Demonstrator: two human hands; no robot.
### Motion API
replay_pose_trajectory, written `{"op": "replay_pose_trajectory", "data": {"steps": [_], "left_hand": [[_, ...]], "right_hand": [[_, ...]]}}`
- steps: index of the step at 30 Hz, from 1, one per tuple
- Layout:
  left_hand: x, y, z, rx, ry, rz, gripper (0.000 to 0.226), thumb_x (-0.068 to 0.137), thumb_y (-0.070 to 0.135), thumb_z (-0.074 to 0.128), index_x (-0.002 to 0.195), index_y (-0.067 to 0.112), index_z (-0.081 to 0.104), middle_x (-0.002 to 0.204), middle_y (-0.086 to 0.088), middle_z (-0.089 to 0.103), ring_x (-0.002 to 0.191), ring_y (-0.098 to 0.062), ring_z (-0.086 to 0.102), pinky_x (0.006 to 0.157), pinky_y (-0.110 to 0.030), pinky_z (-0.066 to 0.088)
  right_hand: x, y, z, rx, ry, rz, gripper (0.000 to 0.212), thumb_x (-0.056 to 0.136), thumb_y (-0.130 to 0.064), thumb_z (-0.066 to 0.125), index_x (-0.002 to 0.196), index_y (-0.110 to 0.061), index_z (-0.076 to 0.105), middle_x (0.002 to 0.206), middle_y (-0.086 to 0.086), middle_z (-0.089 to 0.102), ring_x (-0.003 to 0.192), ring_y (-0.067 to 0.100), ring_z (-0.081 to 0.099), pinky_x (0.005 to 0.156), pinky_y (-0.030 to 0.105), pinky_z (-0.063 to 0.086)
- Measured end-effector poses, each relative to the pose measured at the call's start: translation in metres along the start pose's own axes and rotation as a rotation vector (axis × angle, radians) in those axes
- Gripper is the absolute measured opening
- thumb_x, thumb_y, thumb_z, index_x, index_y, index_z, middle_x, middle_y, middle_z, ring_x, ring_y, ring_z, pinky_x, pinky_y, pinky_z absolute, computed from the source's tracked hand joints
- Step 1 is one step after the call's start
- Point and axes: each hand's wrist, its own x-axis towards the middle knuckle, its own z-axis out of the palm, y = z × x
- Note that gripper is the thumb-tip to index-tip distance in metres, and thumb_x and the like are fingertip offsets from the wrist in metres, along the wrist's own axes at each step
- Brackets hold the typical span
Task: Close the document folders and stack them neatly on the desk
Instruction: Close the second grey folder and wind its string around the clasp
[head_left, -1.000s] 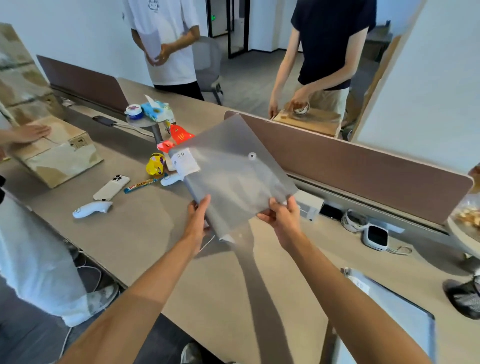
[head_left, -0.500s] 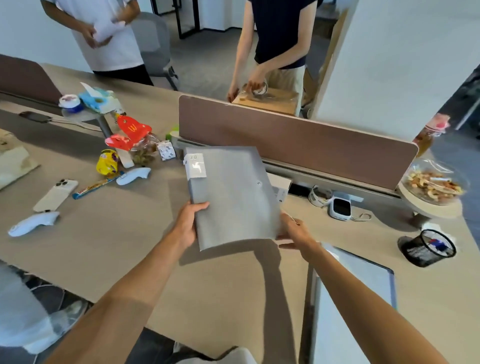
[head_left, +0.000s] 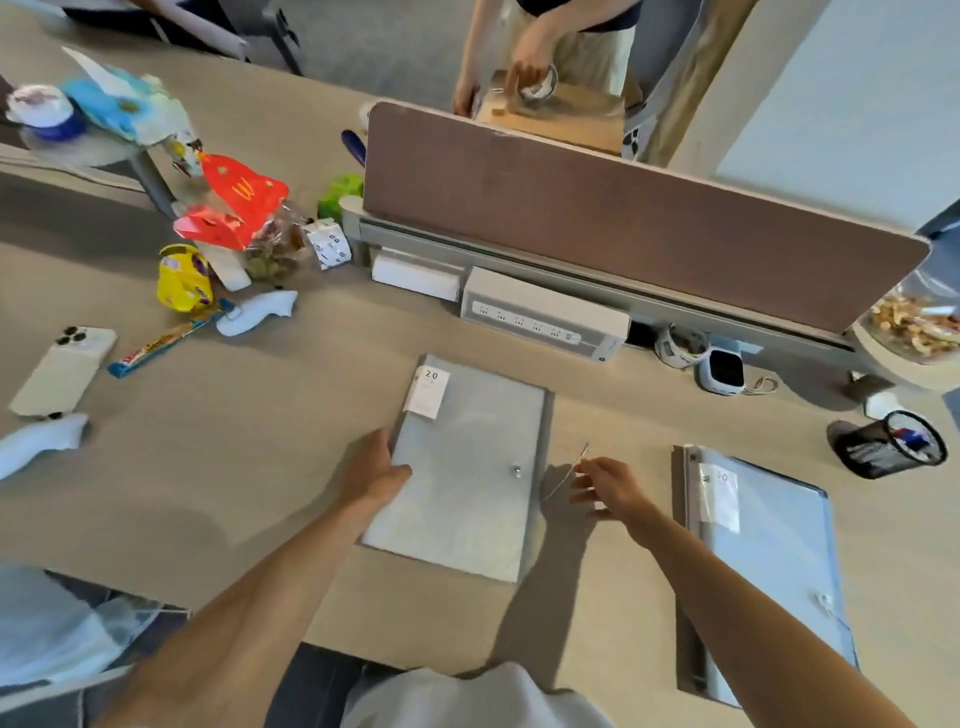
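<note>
A grey document folder (head_left: 467, 467) with a white price label and a snap button lies flat on the beige desk (head_left: 260, 467) in front of me. My left hand (head_left: 376, 467) rests on its left edge, thumb on top. My right hand (head_left: 605, 486) hovers just right of the folder with fingers spread, holding nothing; a thin wire lies beside it. A blue document folder (head_left: 769, 566) with a similar label lies flat at the right, apart from the grey one.
A brown divider panel (head_left: 623, 218) and a white power strip (head_left: 540, 319) run behind the folders. Snacks, a phone (head_left: 62, 371) and white controllers clutter the left. A black mesh pen cup (head_left: 891, 449) stands far right. A person works beyond the divider.
The grey folder has come down from mid-air and now lies flat on the desk. My right hand has let go of it and moved off to the right.
</note>
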Motion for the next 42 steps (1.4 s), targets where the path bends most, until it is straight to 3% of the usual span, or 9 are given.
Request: {"op": "replay_pose_trajectory", "data": {"steps": [4, 9, 14, 19, 24, 28, 32, 37, 42], "left_hand": [[-0.001, 0.007, 0.007, 0.439, 0.046, 0.254, 0.045, 0.085, 0.017, 0.056, 0.13, 0.012, 0.052, 0.137, -0.01, 0.049, 0.128, -0.031, 0.043, 0.101, -0.038, 0.037], [0.001, 0.018, 0.046, 0.669, -0.119, 0.606, 0.037, 0.087, 0.019, 0.052, 0.123, 0.012, 0.057, 0.142, -0.007, 0.045, 0.129, -0.027, 0.044, 0.104, -0.038, 0.037], [-0.007, 0.023, 0.081, 0.732, -0.239, 0.71, 0.046, 0.085, 0.018, 0.053, 0.13, 0.012, 0.05, 0.15, -0.009, 0.034, 0.136, -0.028, 0.034, 0.107, -0.044, 0.037], [-0.013, 0.031, 0.086, 0.685, -0.289, 0.612, 0.046, 0.088, 0.015, 0.051, 0.134, 0.013, 0.049, 0.155, -0.005, 0.029, 0.142, -0.025, 0.028, 0.113, -0.043, 0.031], [-0.021, 0.053, 0.092, 0.607, -0.304, 0.461, 0.038, 0.091, 0.016, 0.046, 0.127, 0.011, 0.056, 0.149, -0.003, 0.038, 0.137, -0.024, 0.037, 0.11, -0.033, 0.034], [-0.03, 0.06, 0.098, 0.598, -0.311, 0.333, 0.047, 0.094, 0.019, 0.046, 0.14, 0.011, 0.043, 0.158, -0.004, 0.028, 0.145, -0.019, 0.028, 0.115, -0.029, 0.026], [-0.031, 0.054, 0.103, 0.595, -0.357, 0.289, 0.068, 0.091, 0.025, 0.056, 0.15, 0.015, 0.025, 0.163, -0.001, 0.013, 0.149, -0.012, 0.013, 0.12, -0.029, 0.018], [-0.035, 0.051, 0.104, 0.631, -0.328, 0.255, 0.073, 0.086, 0.032, 0.061, 0.149, 0.024, 0.026, 0.162, 0.009, 0.011, 0.148, -0.007, 0.011, 0.117, -0.037, 0.026], [-0.027, 0.039, 0.102, 0.683, -0.261, 0.373, 0.062, 0.088, 0.033, 0.06, 0.145, 0.024, 0.036, 0.158, 0.002, 0.024, 0.147, -0.016, 0.021, 0.115, -0.036, 0.029]], "right_hand": [[-0.003, 0.009, 0.018, -0.204, 0.021, -0.049, 0.009, 0.092, -0.011, 0.055, 0.096, -0.01, 0.063, 0.084, 0.011, 0.064, 0.064, 0.018, 0.06, 0.043, 0.022, 0.048], [0.001, 0.019, 0.031, -0.585, 0.053, -0.15, 0.026, 0.083, -0.016, 0.059, 0.106, -0.02, 0.069, 0.106, 0.007, 0.07, 0.097, 0.026, 0.065, 0.081, 0.03, 0.05], [0.004, 0.018, 0.032, -0.841, 0.012, -0.218, 0.024, 0.083, -0.021, 0.051, 0.104, -0.02, 0.063, 0.108, 0.009, 0.057, 0.1, 0.033, 0.061, 0.079, 0.035, 0.05], [0.009, 0.032, 0.025, -1.165, 0.0, -0.418, 0.029, 0.089, -0.014, 0.046, 0.117, -0.009, 0.049, 0.114, 0.011, 0.055, 0.111, 0.032, 0.055, 0.078, 0.04, 0.049], [0.014, 0.041, 0.013, -1.283, -0.112, -0.595, 0.035, 0.095, -0.019, 0.046, 0.126, -0.004, 0.046, 0.124, 0.014, 0.052, 0.117, 0.031, 0.05, 0.087, 0.041, 0.049], [0.01, 0.038, 0.009, -1.383, -0.158, -0.721, 0.037, 0.098, -0.023, 0.034, 0.122, 0.0, 0.052, 0.125, 0.017, 0.054, 0.115, 0.034, 0.053, 0.092, 0.042, 0.044], [0.012, 0.034, -0.006, -1.341, -0.229, -0.7, 0.028, 0.094, -0.016, 0.042, 0.118, -0.011, 0.056, 0.121, 0.012, 0.065, 0.111, 0.032, 0.062, 0.093, 0.039, 0.046], [0.018, 0.038, -0.046, -1.202, -0.32, -0.579, 0.022, 0.089, -0.022, 0.051, 0.106, -0.012, 0.061, 0.111, 0.016, 0.066, 0.104, 0.036, 0.062, 0.086, 0.038, 0.048], [0.026, 0.037, -0.082, -0.963, -0.353, -0.469, 0.015, 0.073, -0.032, 0.053, 0.08, -0.024, 0.064, 0.092, 0.003, 0.071, 0.089, 0.023, 0.064, 0.077, 0.028, 0.049]]}}
